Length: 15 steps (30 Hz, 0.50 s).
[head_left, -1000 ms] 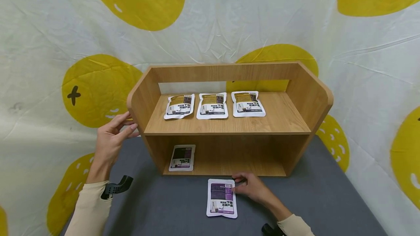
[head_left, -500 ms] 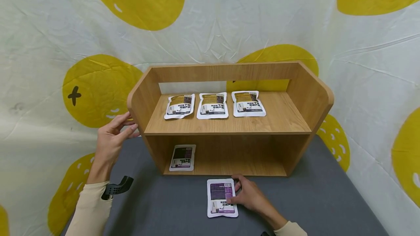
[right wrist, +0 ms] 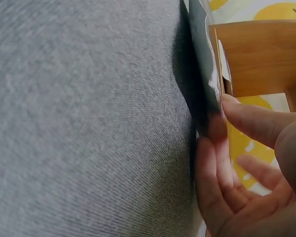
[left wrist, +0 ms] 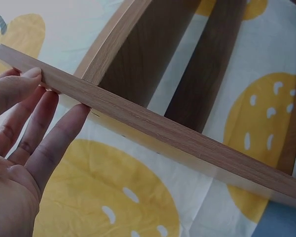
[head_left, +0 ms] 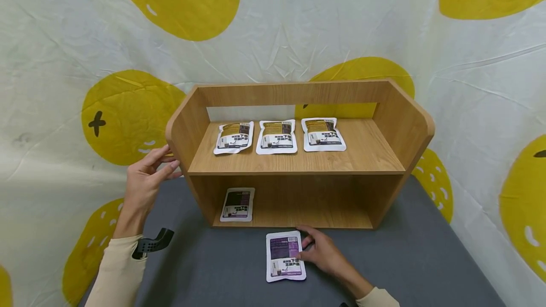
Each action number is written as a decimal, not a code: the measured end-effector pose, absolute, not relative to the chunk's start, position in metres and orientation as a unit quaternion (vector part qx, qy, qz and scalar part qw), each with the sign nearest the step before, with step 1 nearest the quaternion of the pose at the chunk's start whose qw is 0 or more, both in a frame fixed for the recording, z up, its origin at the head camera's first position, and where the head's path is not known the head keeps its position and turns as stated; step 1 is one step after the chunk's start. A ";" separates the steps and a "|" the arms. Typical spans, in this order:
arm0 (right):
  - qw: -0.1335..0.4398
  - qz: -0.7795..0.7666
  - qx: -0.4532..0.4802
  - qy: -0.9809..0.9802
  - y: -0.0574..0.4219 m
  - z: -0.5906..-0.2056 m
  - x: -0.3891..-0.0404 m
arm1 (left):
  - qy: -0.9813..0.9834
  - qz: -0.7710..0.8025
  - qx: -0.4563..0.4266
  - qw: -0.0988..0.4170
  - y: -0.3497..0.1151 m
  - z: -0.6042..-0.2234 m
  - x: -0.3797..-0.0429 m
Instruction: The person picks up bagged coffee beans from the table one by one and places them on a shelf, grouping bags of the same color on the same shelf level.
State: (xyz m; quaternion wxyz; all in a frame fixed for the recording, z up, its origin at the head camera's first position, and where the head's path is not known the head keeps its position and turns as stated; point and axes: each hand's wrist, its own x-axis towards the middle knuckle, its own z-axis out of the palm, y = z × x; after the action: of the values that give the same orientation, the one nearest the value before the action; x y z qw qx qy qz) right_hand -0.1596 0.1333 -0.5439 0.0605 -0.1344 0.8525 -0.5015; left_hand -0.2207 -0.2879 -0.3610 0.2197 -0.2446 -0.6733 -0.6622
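My left hand (head_left: 147, 179) is at the left side panel of a two-tier wooden shelf (head_left: 294, 173). In the left wrist view its extended fingers and thumb touch the edge of that panel (left wrist: 153, 131). Below the shelf, my right hand (head_left: 321, 252) pinches the right edge of a white and purple pouch (head_left: 286, 256). The right wrist view shows the thumb on one face of the pouch (right wrist: 203, 47) and fingers on the other. That edge stands off the grey cloth, with shadow beneath.
Three white pouches with gold labels, the middle one (head_left: 276, 137) among them, lie on the upper tier. A dark purple pouch (head_left: 237, 204) is at the left of the lower tier. Grey cloth (head_left: 213, 269) covers the table; a patterned curtain (head_left: 273, 22) hangs behind.
My right thumb has moved onto the face of the purple pouch, and its fingers are now at the edge. The pouch has shifted slightly left. My left hand has stayed put.
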 end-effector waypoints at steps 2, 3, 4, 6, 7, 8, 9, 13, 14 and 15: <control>0.056 -0.475 -0.132 0.868 0.132 -0.541 -0.159 | -0.673 -0.662 -0.246 0.220 -0.288 -0.360 -0.221; 0.054 -0.459 -0.131 0.877 0.131 -0.540 -0.158 | -0.674 -0.661 -0.246 0.221 -0.288 -0.360 -0.221; 0.053 -0.443 -0.132 0.885 0.130 -0.539 -0.157 | -0.675 -0.660 -0.245 0.221 -0.288 -0.360 -0.221; 0.057 -0.415 -0.134 0.898 0.126 -0.536 -0.155 | -0.676 -0.658 -0.244 0.222 -0.288 -0.359 -0.221; 0.059 -0.403 -0.134 0.903 0.124 -0.535 -0.153 | -0.677 -0.658 -0.244 0.222 -0.288 -0.359 -0.221; 0.061 -0.388 -0.134 0.910 0.122 -0.535 -0.152 | -0.677 -0.658 -0.244 0.222 -0.287 -0.359 -0.221; 0.060 -0.377 -0.133 0.915 0.119 -0.535 -0.151 | -0.677 -0.659 -0.243 0.222 -0.287 -0.359 -0.221; 0.061 -0.351 -0.125 0.926 0.113 -0.535 -0.147 | -0.676 -0.659 -0.246 0.221 -0.287 -0.359 -0.220; 0.059 -0.352 -0.126 0.926 0.112 -0.535 -0.146 | -0.676 -0.659 -0.246 0.220 -0.287 -0.359 -0.220; 0.058 -0.357 -0.128 0.923 0.111 -0.536 -0.145 | -0.677 -0.658 -0.245 0.220 -0.287 -0.360 -0.220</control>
State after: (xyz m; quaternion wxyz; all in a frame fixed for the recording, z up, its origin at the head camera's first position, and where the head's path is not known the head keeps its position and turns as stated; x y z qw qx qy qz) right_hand -0.1451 0.1110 -0.5358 0.0585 -0.1283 0.9233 -0.3572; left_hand -0.2196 -0.2872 -0.3595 0.2200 -0.2455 -0.6767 -0.6583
